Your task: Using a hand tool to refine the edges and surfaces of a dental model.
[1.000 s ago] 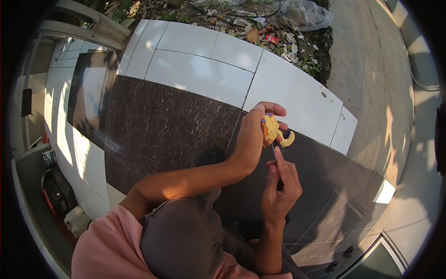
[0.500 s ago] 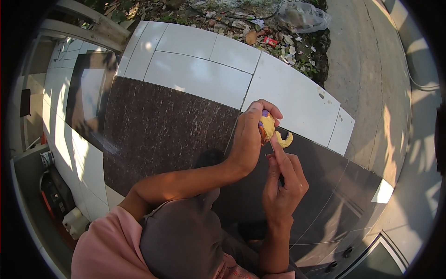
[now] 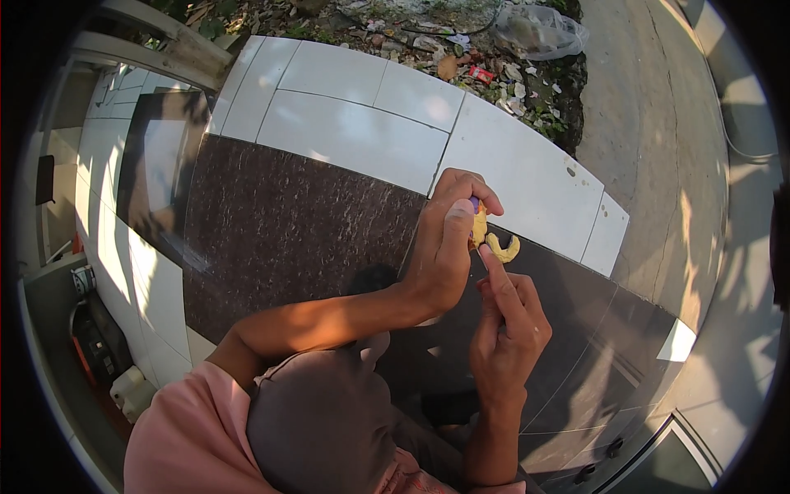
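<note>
A small, lumpy yellow object (image 3: pixel 480 229) with a purple patch is in my left hand (image 3: pixel 448 222), whose fingers and thumb wrap round it and hide much of it. A curved, hook-shaped yellow piece (image 3: pixel 504 249) sticks out at its lower right, with a dark inner edge. Just below, my right hand (image 3: pixel 510 321) is closed in a pinch, fingertips close against the yellow object. What that pinch holds, if anything, is too small to make out. Both hands are held up over the dark floor tiles.
Beneath the hands are dark tiles (image 3: pixel 296 214), bordered by white tiles (image 3: pixel 354 123) beyond. Farther off lie soil, leaves and litter, with a clear plastic bag (image 3: pixel 539 33). A concrete strip (image 3: pixel 629 107) runs along the right. At the left stands a pale container (image 3: pixel 132 393).
My left hand has turned, so its thumb covers more of the yellow object and the orange part is mostly hidden. The right hand has shifted slightly right and down.
</note>
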`<state>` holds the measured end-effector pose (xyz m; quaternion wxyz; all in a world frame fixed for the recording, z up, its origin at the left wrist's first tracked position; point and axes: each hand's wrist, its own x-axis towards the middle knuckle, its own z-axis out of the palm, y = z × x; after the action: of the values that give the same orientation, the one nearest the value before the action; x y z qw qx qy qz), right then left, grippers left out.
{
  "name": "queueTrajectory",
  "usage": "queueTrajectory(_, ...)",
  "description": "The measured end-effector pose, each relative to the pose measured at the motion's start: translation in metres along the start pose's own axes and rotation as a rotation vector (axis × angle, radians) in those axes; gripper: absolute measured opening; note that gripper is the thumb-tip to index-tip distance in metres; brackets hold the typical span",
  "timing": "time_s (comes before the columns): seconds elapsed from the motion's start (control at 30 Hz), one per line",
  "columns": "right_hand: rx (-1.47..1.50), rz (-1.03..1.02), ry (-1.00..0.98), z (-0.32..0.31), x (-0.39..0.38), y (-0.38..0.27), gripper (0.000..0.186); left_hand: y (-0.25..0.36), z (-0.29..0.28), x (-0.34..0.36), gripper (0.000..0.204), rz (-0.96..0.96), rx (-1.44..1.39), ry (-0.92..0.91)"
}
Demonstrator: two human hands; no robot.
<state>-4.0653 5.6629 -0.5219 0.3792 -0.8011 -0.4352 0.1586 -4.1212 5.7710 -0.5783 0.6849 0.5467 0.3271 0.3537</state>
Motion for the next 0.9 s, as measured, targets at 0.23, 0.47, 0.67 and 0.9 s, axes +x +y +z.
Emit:
queueTrajectory(0.23,0.101,0.070,0.142,0.027,-0.011,0.003,0.044,0.002,0.008,-0.002,0.037,-0.095,-0.224,0.041)
queueTrajectory(0.47,0.227,0.133,0.223,0.043,-0.013,-0.004,0.040,-0.003,0.006,0.002,0.037,-0.025,-0.218,0.005)
queueTrajectory(0.67,0.311,0.154,0.265,0.045,-0.017,-0.001,0.035,-0.003,0.013,0.002,0.041,-0.055,-0.305,0.007)
queueTrajectory(0.9,0.482,0.357,0.110,-0.008,-0.020,0.025,0.026,0.009,0.006,0.009,0.049,-0.592,-0.691,0.013)
